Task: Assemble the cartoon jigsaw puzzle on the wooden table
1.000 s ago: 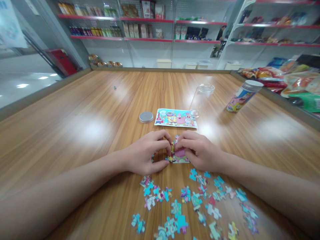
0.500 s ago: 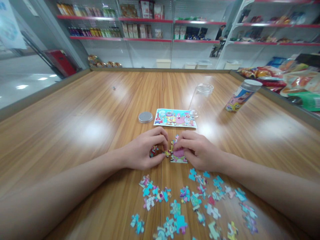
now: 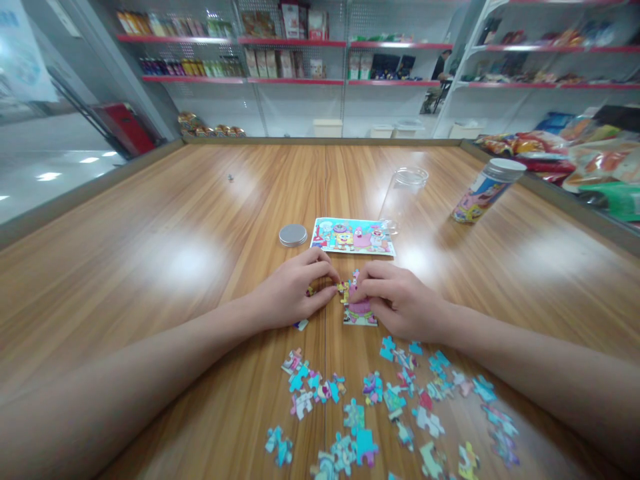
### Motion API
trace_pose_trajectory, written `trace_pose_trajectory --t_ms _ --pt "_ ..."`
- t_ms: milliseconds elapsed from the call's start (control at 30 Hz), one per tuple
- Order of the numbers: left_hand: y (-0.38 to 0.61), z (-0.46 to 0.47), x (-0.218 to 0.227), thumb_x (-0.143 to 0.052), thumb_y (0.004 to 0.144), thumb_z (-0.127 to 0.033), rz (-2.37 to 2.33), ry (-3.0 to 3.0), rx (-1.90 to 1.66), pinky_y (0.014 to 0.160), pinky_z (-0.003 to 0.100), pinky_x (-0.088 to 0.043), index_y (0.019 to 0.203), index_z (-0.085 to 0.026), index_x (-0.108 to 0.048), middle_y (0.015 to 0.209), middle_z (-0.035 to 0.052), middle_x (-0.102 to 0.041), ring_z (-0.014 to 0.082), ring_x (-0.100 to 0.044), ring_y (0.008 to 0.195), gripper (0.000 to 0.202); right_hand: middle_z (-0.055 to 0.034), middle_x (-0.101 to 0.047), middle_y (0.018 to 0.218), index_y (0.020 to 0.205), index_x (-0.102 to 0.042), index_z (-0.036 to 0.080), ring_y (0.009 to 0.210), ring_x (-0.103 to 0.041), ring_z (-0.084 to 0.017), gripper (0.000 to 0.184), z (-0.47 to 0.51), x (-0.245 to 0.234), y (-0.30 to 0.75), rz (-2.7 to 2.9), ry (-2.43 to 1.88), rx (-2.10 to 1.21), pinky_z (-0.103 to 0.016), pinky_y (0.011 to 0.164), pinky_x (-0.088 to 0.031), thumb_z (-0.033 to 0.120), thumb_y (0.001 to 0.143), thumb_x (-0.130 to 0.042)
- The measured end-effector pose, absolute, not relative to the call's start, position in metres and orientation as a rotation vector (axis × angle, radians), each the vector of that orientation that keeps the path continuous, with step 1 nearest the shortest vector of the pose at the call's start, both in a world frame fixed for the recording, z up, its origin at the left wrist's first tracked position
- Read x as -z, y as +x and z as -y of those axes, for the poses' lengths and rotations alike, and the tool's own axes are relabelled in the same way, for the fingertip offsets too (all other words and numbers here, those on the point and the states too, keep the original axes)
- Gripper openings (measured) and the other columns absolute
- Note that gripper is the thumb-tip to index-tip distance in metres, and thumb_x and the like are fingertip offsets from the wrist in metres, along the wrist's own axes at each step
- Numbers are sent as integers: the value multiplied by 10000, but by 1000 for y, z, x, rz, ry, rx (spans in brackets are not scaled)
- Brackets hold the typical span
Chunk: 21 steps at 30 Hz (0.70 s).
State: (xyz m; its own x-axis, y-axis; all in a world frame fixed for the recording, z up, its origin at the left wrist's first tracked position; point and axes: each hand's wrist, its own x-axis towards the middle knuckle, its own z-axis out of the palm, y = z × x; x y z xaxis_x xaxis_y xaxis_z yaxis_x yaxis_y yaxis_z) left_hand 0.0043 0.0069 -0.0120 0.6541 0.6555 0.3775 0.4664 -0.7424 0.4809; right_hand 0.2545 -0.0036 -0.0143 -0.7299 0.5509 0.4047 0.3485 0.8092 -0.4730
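Observation:
My left hand (image 3: 295, 290) is curled, its fingertips pinching a small puzzle piece (image 3: 342, 287) at the left edge of a joined cluster of puzzle pieces (image 3: 361, 312). My right hand (image 3: 397, 300) rests on that cluster from the right, fingers pressed together on it. Another small piece (image 3: 301, 325) lies just under my left hand. Several loose puzzle pieces (image 3: 395, 400) are scattered on the wooden table (image 3: 175, 253) nearer to me. Beyond the hands lies the cartoon reference picture (image 3: 353, 237).
A round metal lid (image 3: 293, 235) lies left of the picture. A clear empty jar (image 3: 404, 193) and a printed canister (image 3: 487, 190) lie on their sides at the right. Snack bags (image 3: 575, 157) pile along the right edge. Shelves of goods (image 3: 280, 60) line the back.
My left hand has shifted slightly away from me, bringing its small piece against the cluster's upper left edge. A piece now shows on the table under that hand. The right hand barely moved.

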Motion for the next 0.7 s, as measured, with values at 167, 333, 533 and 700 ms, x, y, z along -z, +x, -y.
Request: trace_pose_trajectory --t_ms 167,333,533,700 --pt "6 -6 13 -586 934 -212 -898 2534 -805 894 335 -502 1010 -167 -683 1030 67 -555 169 -579 966 131 -51 -583 907 963 -711 155 862 -549 -144 252 3 15 254 2445 -659 -509 -280 751 -449 19 861 -525" --pt "7 -6 12 -590 930 -222 -933 2524 -797 895 344 -503 996 -167 -674 1043 68 -558 174 -581 973 120 -50 -589 918 960 -710 157 859 -559 -139 264 2 15 254 2433 -644 -488 -278 748 -461 15 867 -508" --pt "3 -5 10 -586 926 -220 -931 2498 -709 879 328 -498 1005 -166 -631 1072 63 -578 166 -584 980 106 -52 -601 956 1036 -657 150 847 -559 -113 377 1 6 256 2091 -637 -434 -267 740 -479 -46 885 -372" --pt "2 -5 6 -588 895 -199 -916 2491 -709 870 319 -491 961 -164 -604 1045 55 -578 164 -575 963 76 -48 -631 946 935 -632 159 897 -604 -129 342 3 1 257 1966 -568 -477 -307 811 -496 -34 874 -357"
